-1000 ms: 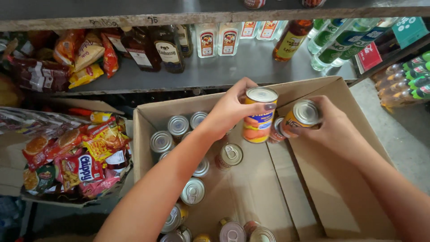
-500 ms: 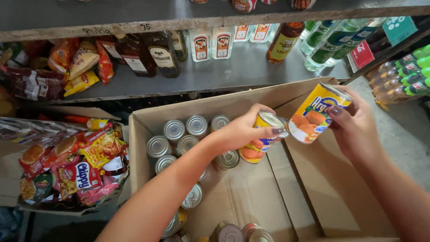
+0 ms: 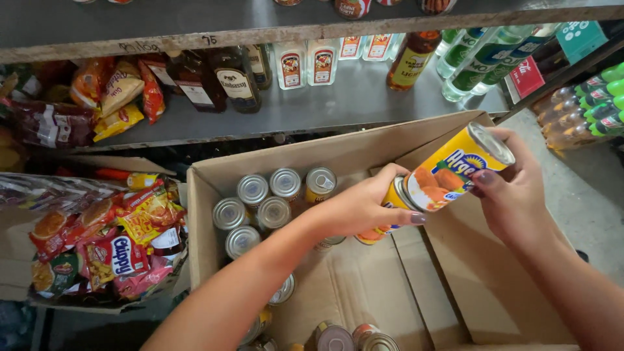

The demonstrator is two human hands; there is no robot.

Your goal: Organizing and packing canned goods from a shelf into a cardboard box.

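The right hand (image 3: 513,195) grips a tall yellow tin can with a fruit label (image 3: 455,170), tilted, right of the frame's centre. The left hand (image 3: 364,208) closes around a second yellow tin can (image 3: 383,221) just below it, the two cans touching. Both hang over an open brown cardboard box (image 3: 351,153) holding upright silver-topped cans (image 3: 270,211). Glass bottles (image 3: 237,78) stand on the grey metal shelf (image 3: 325,107) above; colourful snack packets (image 3: 110,240) fill the left.

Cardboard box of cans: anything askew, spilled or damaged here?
Nothing looks spilled or damaged. The cans in the cardboard box stand upright in rows. The only tilted one is the yellow can in the right hand, held at a slant. The left hand grips a second can, mostly hidden.
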